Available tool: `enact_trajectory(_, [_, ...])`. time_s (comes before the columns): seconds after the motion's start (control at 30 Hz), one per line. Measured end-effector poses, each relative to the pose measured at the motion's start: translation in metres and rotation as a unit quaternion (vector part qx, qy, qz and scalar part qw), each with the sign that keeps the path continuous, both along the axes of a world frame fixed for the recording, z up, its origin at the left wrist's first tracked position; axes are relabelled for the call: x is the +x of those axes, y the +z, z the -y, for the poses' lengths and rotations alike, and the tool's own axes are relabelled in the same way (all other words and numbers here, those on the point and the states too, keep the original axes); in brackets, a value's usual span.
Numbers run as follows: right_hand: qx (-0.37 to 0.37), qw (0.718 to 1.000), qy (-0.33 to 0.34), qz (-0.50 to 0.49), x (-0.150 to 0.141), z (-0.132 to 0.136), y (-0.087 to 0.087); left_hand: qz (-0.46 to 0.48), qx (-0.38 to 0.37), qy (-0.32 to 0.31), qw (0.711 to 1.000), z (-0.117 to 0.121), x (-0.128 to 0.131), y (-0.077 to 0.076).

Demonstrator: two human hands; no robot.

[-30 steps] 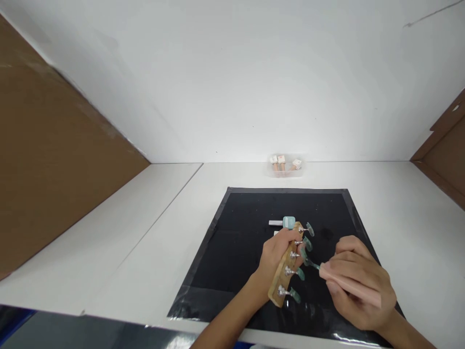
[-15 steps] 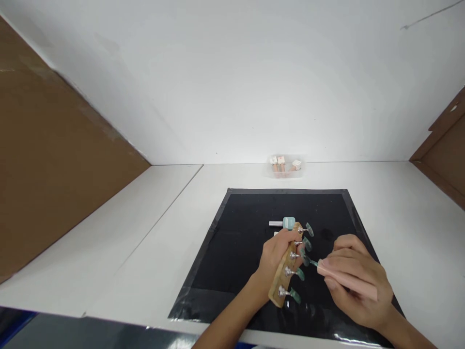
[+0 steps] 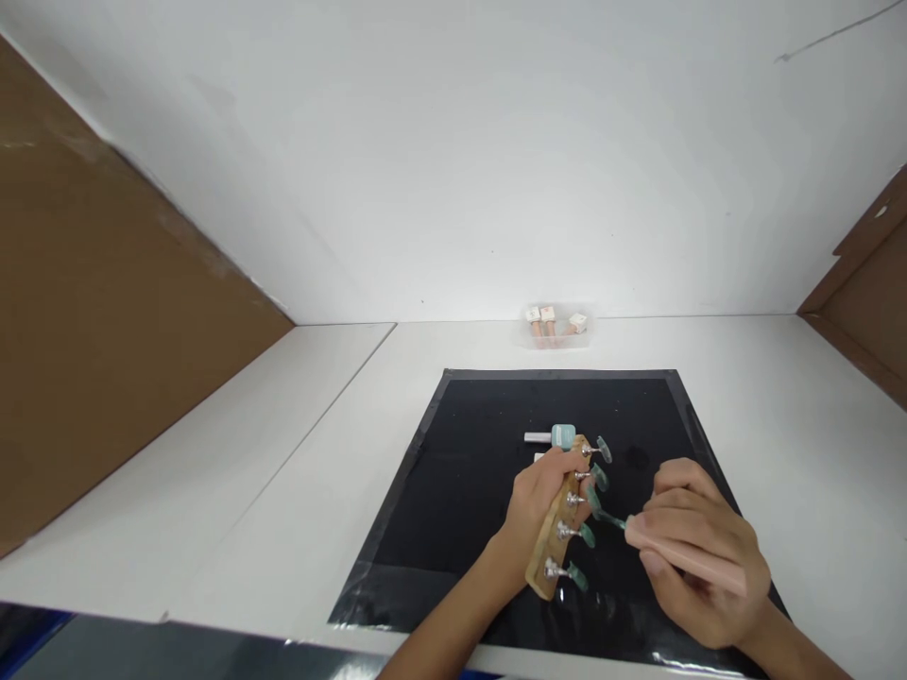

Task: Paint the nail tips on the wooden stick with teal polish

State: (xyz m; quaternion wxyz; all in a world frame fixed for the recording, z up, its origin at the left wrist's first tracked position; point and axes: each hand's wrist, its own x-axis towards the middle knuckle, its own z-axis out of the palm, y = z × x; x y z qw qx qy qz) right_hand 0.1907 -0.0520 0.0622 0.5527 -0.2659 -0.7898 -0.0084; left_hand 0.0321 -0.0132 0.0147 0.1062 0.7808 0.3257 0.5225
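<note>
My left hand (image 3: 537, 501) is closed round a wooden nail tip stand (image 3: 547, 557), tilted with its top end away from me. Several metal posts run along the wood, each bearing a green nail tip (image 3: 578, 576) on its right side. Between the thumb and fingers of my right hand (image 3: 709, 552) is a nail polish brush (image 3: 684, 559) with a pink handle. Its thin green-coated end points left at the middle nail tip (image 3: 593, 501), touching or very close to it; I cannot tell which.
A light blue nail polish bottle (image 3: 563, 435) lies on the black mat (image 3: 488, 406), just beyond my left hand. Against the white wall stands a clear box (image 3: 559, 340) with white-capped pink pieces inside. Brown panels (image 3: 128, 312) flank the white table.
My right hand has drawn the brush slightly right and toward me, so its tip sits nearer the right edge of the middle nail tip. My left hand keeps the stand nearly still.
</note>
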Motion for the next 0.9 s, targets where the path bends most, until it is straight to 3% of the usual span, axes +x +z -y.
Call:
enact_trajectory(0.2, [-0.014,1.0,-0.007,-0.012,0.0008,-0.0006,-0.0022,-0.014,-0.026,0.0,1.0,0.0009,-0.0011,0.0006])
enact_trajectory(0.63, [-0.013,1.0,-0.006,-0.012,-0.0009,-0.0006,-0.001,0.01,-0.011,-0.009,1.0,-0.0002,-0.0017,-0.0005])
enact_trajectory(0.9, [-0.019,1.0,0.012,0.006,-0.0012,0.0008,0.0,0.006,-0.061,-0.007,0.998,0.0019,-0.002,-0.0023])
